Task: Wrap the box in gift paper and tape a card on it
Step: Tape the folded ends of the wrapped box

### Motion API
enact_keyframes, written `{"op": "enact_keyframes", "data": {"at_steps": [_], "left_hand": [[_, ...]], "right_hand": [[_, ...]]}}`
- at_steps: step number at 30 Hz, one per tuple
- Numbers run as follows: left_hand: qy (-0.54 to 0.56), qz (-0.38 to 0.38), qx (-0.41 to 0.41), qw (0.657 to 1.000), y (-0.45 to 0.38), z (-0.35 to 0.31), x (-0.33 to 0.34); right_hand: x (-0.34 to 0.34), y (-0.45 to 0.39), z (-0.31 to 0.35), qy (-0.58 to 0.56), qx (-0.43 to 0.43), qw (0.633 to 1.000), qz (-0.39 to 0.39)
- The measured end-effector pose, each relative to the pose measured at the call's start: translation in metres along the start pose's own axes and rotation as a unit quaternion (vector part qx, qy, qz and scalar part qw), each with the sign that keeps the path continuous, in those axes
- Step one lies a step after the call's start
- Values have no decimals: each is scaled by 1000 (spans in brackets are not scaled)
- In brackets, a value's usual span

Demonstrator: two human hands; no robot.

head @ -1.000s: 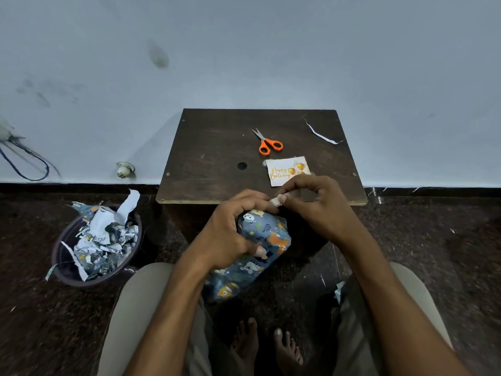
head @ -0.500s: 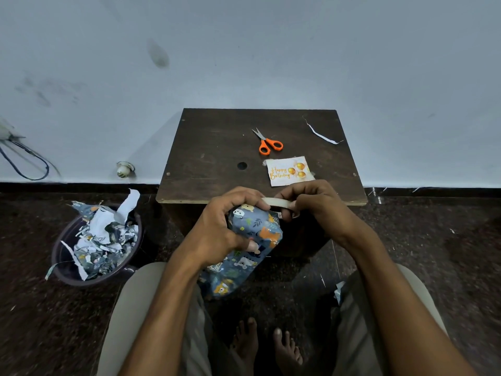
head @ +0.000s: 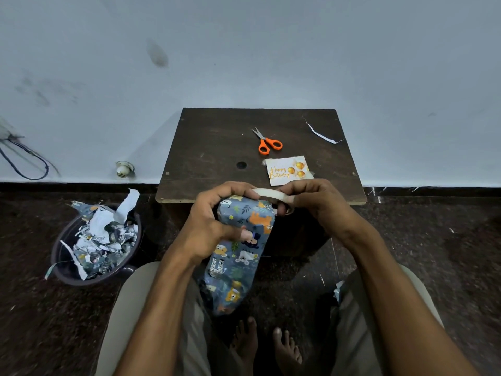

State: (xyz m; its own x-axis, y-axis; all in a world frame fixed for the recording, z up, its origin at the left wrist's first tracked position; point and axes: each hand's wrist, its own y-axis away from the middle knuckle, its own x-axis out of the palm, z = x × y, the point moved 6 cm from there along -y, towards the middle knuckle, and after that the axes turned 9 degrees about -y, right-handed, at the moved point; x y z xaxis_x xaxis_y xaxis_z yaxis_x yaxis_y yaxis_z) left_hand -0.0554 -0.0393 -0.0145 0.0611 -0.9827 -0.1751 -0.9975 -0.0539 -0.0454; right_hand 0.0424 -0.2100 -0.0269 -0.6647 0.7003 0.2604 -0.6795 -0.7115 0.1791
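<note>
A table [head: 206,158] is set against a wall [head: 244,50]. On it, scissors [head: 267,142] lie behind a card [head: 288,170], and a paper strip [head: 321,134] lies at the far right. In front of the table, a wrapped box [head: 238,256] is held between the knees by the left hand [head: 214,223]; a tape strip [head: 271,193] is stretched from its top to the right hand [head: 314,202]. A bin [head: 67,272] of scraps [head: 100,237] is placed on the floor [head: 433,240] to the left.

One text can be read — "Happy Birthday", in orange-gold script on the white card [head: 289,170], beside printed balloons. The card lies on the bench [head: 217,147] — nothing else carries legible writing.
</note>
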Motion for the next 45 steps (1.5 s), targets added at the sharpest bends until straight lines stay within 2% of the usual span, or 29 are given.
{"op": "enact_keyframes", "data": {"at_steps": [4,8,12,20,27,32,37,40,45], "left_hand": [[-51,9,8,999,0,-3,8],[-154,35,38,987,-2,-4,22],[-161,28,15,986,-5,0,19],[-64,24,26,997,-3,-2,11],[35,23,33,999,-3,-2,5],[146,32,30,988,-2,-3,3],[255,71,32,964,0,-6,5],[216,64,21,974,-1,-2,3],[25,58,29,998,-3,3,-1]], "right_hand": [[5,1,0,-16,2,1000,6],[6,-3,-8,-10,28,999,-43],[7,-1,-9,-39,63,997,-34],[4,3,-3,-100,68,992,27],[6,8,6,-143,21,987,76],[1,8,10,-159,-3,984,80],[5,9,11,-148,-12,985,89],[3,9,9,-148,3,986,75],[-2,10,0,-95,46,994,41]]}}
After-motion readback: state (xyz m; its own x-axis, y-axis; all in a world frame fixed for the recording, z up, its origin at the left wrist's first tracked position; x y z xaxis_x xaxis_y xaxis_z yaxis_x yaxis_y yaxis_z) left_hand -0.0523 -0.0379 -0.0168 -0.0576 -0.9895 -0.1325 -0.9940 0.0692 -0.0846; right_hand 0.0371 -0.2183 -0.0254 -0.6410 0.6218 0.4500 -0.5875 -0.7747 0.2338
